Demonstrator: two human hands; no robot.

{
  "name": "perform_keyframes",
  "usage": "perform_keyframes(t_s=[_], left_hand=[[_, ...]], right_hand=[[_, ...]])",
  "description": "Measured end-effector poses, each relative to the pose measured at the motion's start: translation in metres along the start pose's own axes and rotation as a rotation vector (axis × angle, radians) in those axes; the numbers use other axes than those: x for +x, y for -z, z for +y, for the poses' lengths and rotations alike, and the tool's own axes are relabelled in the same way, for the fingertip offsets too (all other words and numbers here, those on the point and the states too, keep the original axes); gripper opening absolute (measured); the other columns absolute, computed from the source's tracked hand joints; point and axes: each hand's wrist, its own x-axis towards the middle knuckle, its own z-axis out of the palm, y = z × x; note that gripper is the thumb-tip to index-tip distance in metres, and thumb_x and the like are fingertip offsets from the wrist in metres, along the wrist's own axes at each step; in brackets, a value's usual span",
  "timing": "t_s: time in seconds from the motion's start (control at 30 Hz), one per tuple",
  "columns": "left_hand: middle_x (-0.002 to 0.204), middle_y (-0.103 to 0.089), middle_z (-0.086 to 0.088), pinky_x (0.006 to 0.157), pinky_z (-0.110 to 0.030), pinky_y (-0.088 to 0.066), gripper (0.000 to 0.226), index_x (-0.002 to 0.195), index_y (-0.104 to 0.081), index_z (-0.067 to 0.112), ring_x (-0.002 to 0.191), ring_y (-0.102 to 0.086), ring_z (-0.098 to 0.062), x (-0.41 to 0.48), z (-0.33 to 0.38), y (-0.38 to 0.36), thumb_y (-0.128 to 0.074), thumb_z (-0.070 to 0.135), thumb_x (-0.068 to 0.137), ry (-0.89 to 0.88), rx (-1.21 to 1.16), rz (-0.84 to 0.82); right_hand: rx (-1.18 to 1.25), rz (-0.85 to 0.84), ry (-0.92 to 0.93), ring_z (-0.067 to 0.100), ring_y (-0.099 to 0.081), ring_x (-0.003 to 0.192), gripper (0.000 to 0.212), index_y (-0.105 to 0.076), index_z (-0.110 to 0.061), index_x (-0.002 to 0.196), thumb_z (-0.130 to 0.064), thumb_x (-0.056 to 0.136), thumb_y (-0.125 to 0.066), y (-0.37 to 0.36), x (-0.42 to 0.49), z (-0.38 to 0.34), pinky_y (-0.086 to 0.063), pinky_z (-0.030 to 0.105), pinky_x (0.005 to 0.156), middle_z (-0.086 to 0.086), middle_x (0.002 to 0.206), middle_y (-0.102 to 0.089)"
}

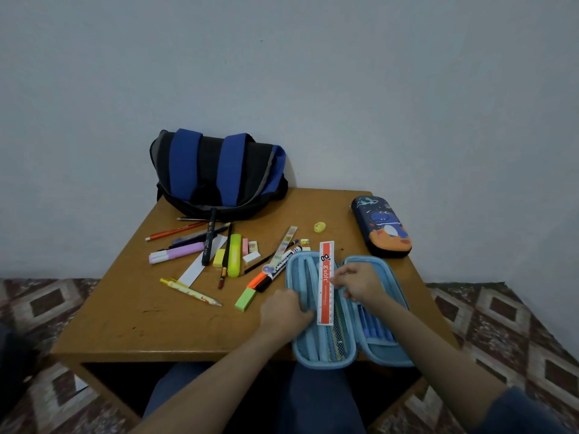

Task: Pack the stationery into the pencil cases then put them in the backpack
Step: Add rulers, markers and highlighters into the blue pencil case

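Observation:
A light blue pencil case (369, 355) lies open at the table's front edge, with pens in both halves. An orange ruler (326, 283) lies lengthwise over its left half, its far end past the rim. My right hand (360, 281) pinches the ruler's right edge. My left hand (285, 311) grips the case's left wall, fingers curled inside. A dark blue pencil case (380, 227) with a cartoon print lies zipped at the right. The black and blue backpack (219, 173) sits against the wall at the back.
Loose stationery is spread over the wooden table (156, 324): pens, pencils, markers (280, 266), a yellow highlighter (234, 255), erasers (246, 300), a patterned ruler (283, 247) and a yellow sharpener (319, 227). Patterned floor surrounds the table. My knees are under its front edge.

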Motion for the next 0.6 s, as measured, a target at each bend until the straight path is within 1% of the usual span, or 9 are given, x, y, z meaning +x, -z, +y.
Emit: perform_keyframes(t_s=[0.1, 0.17, 0.23, 0.3, 0.37, 0.43, 0.53, 0.6], left_hand=[[0.08, -0.064, 0.002, 0.072, -0.028, -0.057, 0.022, 0.083, -0.06, 0.016, 0.077, -0.065, -0.012, 0.002, 0.0, 0.006, -0.059, 0.037, 0.087, 0.022, -0.085, -0.055], [0.075, -0.059, 0.004, 0.069, -0.024, -0.054, 0.02, 0.076, -0.057, 0.019, 0.074, -0.062, -0.01, 0.001, -0.002, 0.011, -0.056, 0.033, 0.09, 0.021, -0.166, -0.081], [0.076, -0.058, 0.005, 0.068, -0.021, -0.05, 0.022, 0.072, -0.054, 0.021, 0.075, -0.059, -0.008, 0.001, -0.005, 0.015, -0.055, 0.029, 0.092, 0.006, -0.24, -0.095], [0.08, -0.058, 0.005, 0.066, -0.019, -0.047, 0.022, 0.072, -0.055, 0.021, 0.076, -0.058, -0.008, 0.0, -0.009, 0.018, -0.053, 0.027, 0.093, -0.003, -0.305, -0.094], [0.079, -0.057, 0.005, 0.063, -0.018, -0.044, 0.022, 0.072, -0.056, 0.02, 0.073, -0.055, -0.007, -0.001, -0.011, 0.019, -0.052, 0.024, 0.093, -0.012, -0.347, -0.079], [0.082, -0.057, 0.003, 0.058, -0.017, -0.042, 0.021, 0.073, -0.056, 0.02, 0.073, -0.053, -0.007, -0.001, -0.012, 0.019, -0.051, 0.023, 0.093, -0.02, -0.37, -0.067], [0.078, -0.055, 0.005, 0.055, -0.015, -0.036, 0.023, 0.071, -0.054, 0.021, 0.069, -0.05, -0.003, -0.002, -0.012, 0.019, -0.05, 0.021, 0.094, -0.035, -0.399, -0.063], [0.075, -0.053, 0.007, 0.055, -0.015, -0.036, 0.024, 0.07, -0.054, 0.021, 0.068, -0.049, -0.003, -0.003, -0.012, 0.019, -0.051, 0.021, 0.094, -0.039, -0.415, -0.065]], right_hand=[[0.001, 0.013, -0.001, 0.012, -0.047, 0.044, 0.017, -0.059, -0.007, 0.07, 0.0, 0.085, -0.062, 0.0, -0.001, -0.001, -0.032, 0.012, 0.032, 0.007, 0.067, -0.061], [0.023, 0.033, -0.01, 0.012, -0.047, 0.042, 0.018, -0.06, -0.007, 0.069, 0.0, 0.085, -0.061, 0.0, 0.0, -0.001, -0.032, 0.014, 0.032, 0.01, 0.07, -0.064], [0.035, 0.04, -0.026, 0.011, -0.046, 0.039, 0.018, -0.06, -0.006, 0.068, 0.001, 0.084, -0.061, -0.002, 0.001, -0.002, -0.031, 0.015, 0.033, 0.011, 0.072, -0.065], [0.004, 0.006, -0.052, 0.012, -0.044, 0.039, 0.019, -0.061, -0.005, 0.066, 0.002, 0.083, -0.061, -0.005, 0.0, -0.004, -0.031, 0.016, 0.034, 0.01, 0.067, -0.064], [-0.05, -0.066, -0.088, 0.013, -0.042, 0.041, 0.019, -0.062, -0.003, 0.064, 0.005, 0.081, -0.061, -0.01, -0.004, -0.007, -0.03, 0.016, 0.034, 0.01, 0.061, -0.061], [-0.112, -0.117, -0.121, 0.013, -0.041, 0.042, 0.016, -0.064, 0.001, 0.065, 0.007, 0.079, -0.061, -0.016, -0.007, -0.009, -0.03, 0.017, 0.035, 0.01, 0.057, -0.059], [-0.196, -0.137, -0.129, 0.013, -0.045, 0.043, 0.011, -0.066, 0.005, 0.068, 0.004, 0.08, -0.064, -0.024, -0.009, -0.01, -0.035, 0.018, 0.036, 0.013, 0.063, -0.061], [-0.235, -0.134, -0.128, 0.011, -0.047, 0.04, 0.016, -0.063, 0.005, 0.064, 0.004, 0.079, -0.066, -0.028, -0.01, -0.012, -0.036, 0.017, 0.035, 0.012, 0.058, -0.059]])
